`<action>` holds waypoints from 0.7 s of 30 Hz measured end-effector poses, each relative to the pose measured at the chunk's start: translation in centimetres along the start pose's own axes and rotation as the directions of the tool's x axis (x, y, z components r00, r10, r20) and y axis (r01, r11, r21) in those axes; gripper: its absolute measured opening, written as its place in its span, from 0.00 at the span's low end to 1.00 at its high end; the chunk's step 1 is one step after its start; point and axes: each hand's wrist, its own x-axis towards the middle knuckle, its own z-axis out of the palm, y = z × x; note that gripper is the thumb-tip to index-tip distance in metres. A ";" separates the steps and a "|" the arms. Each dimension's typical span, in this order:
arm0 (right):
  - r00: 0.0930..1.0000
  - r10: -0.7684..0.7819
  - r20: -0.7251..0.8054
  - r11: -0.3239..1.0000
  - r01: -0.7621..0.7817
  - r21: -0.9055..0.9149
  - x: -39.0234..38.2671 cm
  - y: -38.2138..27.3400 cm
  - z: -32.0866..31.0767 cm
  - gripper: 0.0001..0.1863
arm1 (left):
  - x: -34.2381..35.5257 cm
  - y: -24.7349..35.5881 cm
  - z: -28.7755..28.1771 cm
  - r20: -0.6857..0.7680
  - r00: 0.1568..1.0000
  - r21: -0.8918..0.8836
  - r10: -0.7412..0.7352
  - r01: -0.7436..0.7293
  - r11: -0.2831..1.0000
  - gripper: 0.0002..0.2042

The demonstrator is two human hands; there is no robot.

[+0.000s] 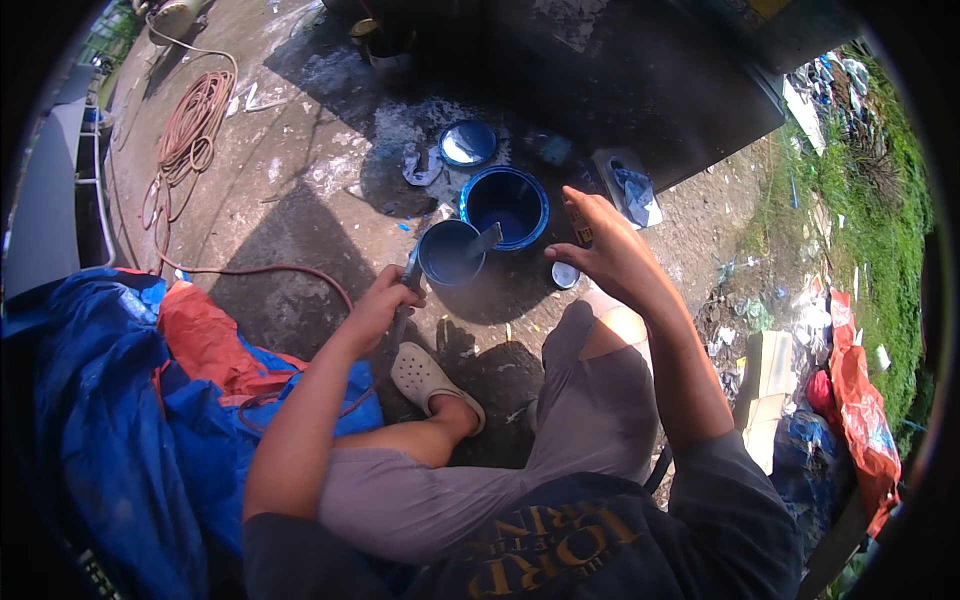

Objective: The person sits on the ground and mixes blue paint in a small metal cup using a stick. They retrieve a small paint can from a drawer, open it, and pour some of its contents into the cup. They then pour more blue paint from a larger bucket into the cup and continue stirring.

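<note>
Left hand (385,300) is gripping a stir stick (445,258), its tip sitting in the small blue paint can (450,253) on the concrete, just beside the larger blue bucket (505,205). Right hand (605,250) is holding a small can (578,225). Judging mixing as midway: paint is looking even. The stick's tip and the small can's contents are hidden; lid (467,143) is lying off.

We are in an outdoor work yard: bare concrete ground (300,160), a coiled hose (190,130), paint buckets (505,205), tarpaulin (100,420), grass (880,200).
</note>
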 end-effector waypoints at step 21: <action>0.898 -0.298 -0.324 0.947 0.321 0.021 0.5 -3.1 7.4 0.14 | 0.4 -0.7 0.0 -0.173 0.963 0.166 0.205 -0.176 0.970 0.23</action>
